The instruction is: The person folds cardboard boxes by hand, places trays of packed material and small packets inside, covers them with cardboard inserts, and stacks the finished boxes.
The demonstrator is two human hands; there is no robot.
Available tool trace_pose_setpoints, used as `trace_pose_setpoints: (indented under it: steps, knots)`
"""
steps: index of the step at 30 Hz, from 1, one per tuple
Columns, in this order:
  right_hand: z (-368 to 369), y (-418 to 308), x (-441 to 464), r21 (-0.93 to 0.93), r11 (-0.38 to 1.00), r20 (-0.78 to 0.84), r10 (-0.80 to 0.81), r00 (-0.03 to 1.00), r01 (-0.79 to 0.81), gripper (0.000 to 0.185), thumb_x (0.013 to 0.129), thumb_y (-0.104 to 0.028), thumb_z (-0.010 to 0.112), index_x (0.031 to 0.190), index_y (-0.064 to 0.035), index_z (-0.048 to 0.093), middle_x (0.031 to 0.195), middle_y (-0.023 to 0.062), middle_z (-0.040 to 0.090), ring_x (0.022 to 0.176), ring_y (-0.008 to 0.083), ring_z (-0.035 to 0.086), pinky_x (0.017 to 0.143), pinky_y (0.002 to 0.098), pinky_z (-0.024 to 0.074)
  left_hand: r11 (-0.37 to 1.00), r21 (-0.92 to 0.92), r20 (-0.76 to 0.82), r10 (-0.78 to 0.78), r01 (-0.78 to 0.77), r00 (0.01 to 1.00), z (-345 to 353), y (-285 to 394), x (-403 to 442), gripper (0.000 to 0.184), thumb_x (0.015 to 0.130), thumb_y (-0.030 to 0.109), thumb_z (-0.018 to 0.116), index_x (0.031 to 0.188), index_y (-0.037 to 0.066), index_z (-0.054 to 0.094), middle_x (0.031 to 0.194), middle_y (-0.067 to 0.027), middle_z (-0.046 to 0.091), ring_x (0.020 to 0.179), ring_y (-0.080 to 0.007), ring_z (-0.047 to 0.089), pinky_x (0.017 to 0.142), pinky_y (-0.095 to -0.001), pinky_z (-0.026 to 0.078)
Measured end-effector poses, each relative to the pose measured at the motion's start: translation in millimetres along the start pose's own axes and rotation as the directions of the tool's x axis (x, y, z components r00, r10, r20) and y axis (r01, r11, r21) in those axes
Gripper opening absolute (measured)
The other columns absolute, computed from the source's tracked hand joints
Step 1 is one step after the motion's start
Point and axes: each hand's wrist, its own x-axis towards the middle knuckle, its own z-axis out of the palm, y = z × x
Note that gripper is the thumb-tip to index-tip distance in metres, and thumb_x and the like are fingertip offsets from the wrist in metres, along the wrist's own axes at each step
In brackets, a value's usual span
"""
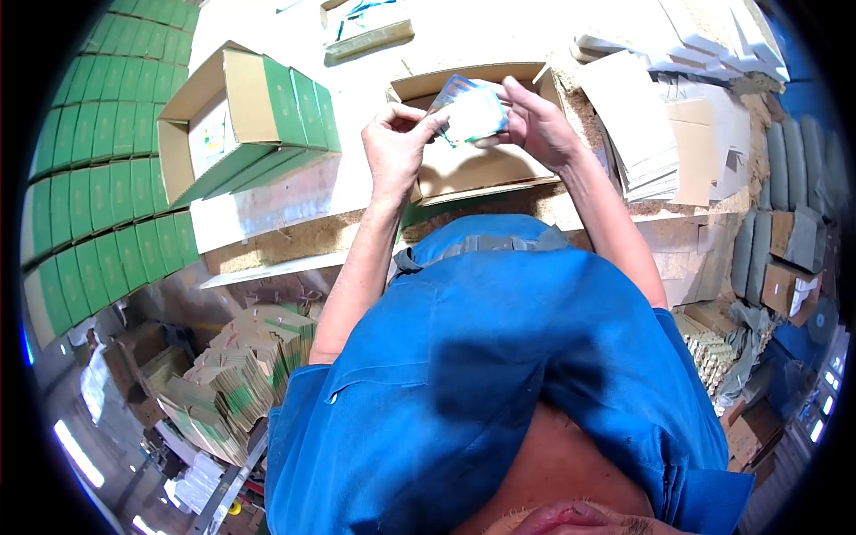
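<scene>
Blue-edged sheets (477,116), overlapping and whitened by glare at the middle, are above the open carton (464,169), one side pinched in the closed grip of my left hand (394,150). My right hand (544,132) curves half-open beside them, contact unclear; uneven pinching could let one slide free.

We see a pale worktop (486,31) with a rough chipboard edge. On it sits an open, brown, rectangular cardboard box (464,186), our landmark. Left of it we have green cardboard cartons (303,107), a brown one open-mouthed at their end; beyond it, leftward, a small shallow tray (370,41); to its right, overlapping white flat sheets (633,125) and a brown cardboard piece (692,147).
</scene>
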Motion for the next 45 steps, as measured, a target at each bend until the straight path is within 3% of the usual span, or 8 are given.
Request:
trace_pose_setpoints:
  steps: [10,15,26,33,38,40,43,45]
  knots:
    - [-26.7,20.7,-2.1,-0.783,0.622,-0.154,-0.178,0.972,-0.01,0.024,0.085,-0.003,0.064,0.107,0.005,0.068,0.08,0.0051,0.068,0.063,0.0056,0.059,0.055,0.0223,0.0483,0.997,-0.072,-0.019,-0.012,0.01,1.0,-13.0,-4.6,3.2,0.018,0.083,0.007,0.077,0.088,-0.001,0.062,0.075,-0.0052,0.065,0.066,-0.0083,0.061,0.06,-0.0227,0.052]
    - [-20.6,26.7,-13.7,-0.954,-0.188,-0.153,-0.371,0.916,-0.236,0.05,0.081,-0.016,0.071,0.128,-0.0046,0.057,0.107,0.0184,0.068,0.099,0.0338,0.066,0.089,0.0404,0.0517,0.997,-0.083,-0.124,-0.006,-0.005,0.992,-29.1,-3.5,21.5,0.016,0.085,0.005,0.073,0.095,-0.004,0.064,0.078,-0.0056,0.065,0.067,-0.0086,0.059,0.058,-0.0236,0.05]
    - [-22.0,-8.1,-44.9,-0.995,0.083,-0.014,-0.698,0.716,0.062,0.028,0.08,0.0,0.067,0.108,-0.0025,0.068,0.115,0.0142,0.068,0.103,0.0265,0.066,0.087,0.0322,0.0521,0.996,-0.089,-0.298,-0.022,-0.005,0.954,-68.2,-69.5,229.5,0.022,0.082,0.006,0.074,0.098,-0.007,0.068,0.082,-0.0095,0.068,0.067,-0.0134,0.063,0.058,-0.0259,0.054]
    - [-38.3,-3.9,-61.1,-0.94,0.326,-0.311,-0.705,0.637,-0.098,0.025,0.085,0.003,0.062,0.108,-0.0009,0.069,0.118,0.0135,0.067,0.108,0.0233,0.065,0.086,0.0307,0.0527,0.931,0.31,-0.364,-0.07,0.192,0.929,-82.8,-115.5,352.0,0.031,0.075,0.013,0.079,0.1,-0.004,0.072,0.082,-0.0113,0.071,0.064,-0.0145,0.066,0.063,-0.0267,0.053]
    - [-63.6,8.4,-61.2,-0.894,0.437,-0.395,-0.657,0.643,-0.102,0.024,0.087,-0.002,0.062,0.111,0.0005,0.068,0.116,0.0133,0.068,0.106,0.0214,0.065,0.088,0.0298,0.0515,0.533,0.839,-0.241,0.547,-0.111,0.801,-70.4,-104.3,278.6,0.049,0.078,0.032,0.074,0.115,0.001,0.068,0.105,-0.0213,0.069,0.096,-0.0357,0.066,0.089,-0.0405,0.05]
    - [-77.9,8.5,-54.6,-0.846,0.524,-0.435,-0.563,0.702,-0.104,0.029,0.092,-0.013,0.062,0.118,-0.0009,0.067,0.111,0.0108,0.07,0.103,0.0186,0.064,0.09,0.029,0.0492,0.858,0.478,-0.129,0.28,-0.188,0.951,-61.2,-87.5,207.7,0.038,0.087,0.026,0.067,0.114,0.001,0.068,0.107,-0.019,0.069,0.098,-0.0266,0.066,0.09,-0.0353,0.049]
    - [-144.2,27.9,-38.0,-0.464,0.884,-0.488,-0.201,0.85,-0.057,0.041,0.095,-0.02,0.061,0.133,-0.0057,0.055,0.123,0.01,0.063,0.107,0.0183,0.062,0.092,0.0297,0.0483,0.946,0.32,-0.043,0.075,-0.057,0.996,-59.9,-96.5,109.8,0.035,0.098,0.021,0.054,0.127,0.003,0.062,0.115,-0.0123,0.069,0.105,-0.0194,0.064,0.094,-0.0315,0.047]
    - [-150.7,37.0,-29.6,-0.253,0.967,-0.402,-0.072,0.913,-0.036,0.051,0.098,-0.025,0.059,0.143,-0.0061,0.044,0.12,0.0057,0.058,0.099,0.0145,0.057,0.084,0.0271,0.046,0.925,-0.262,0.135,-0.249,0.277,0.959,-58.2,-105.4,50.2,0.052,0.104,0.032,0.043,0.15,0.008,0.034,0.141,-0.0117,0.049,0.127,-0.0208,0.049,0.105,-0.0336,0.041]
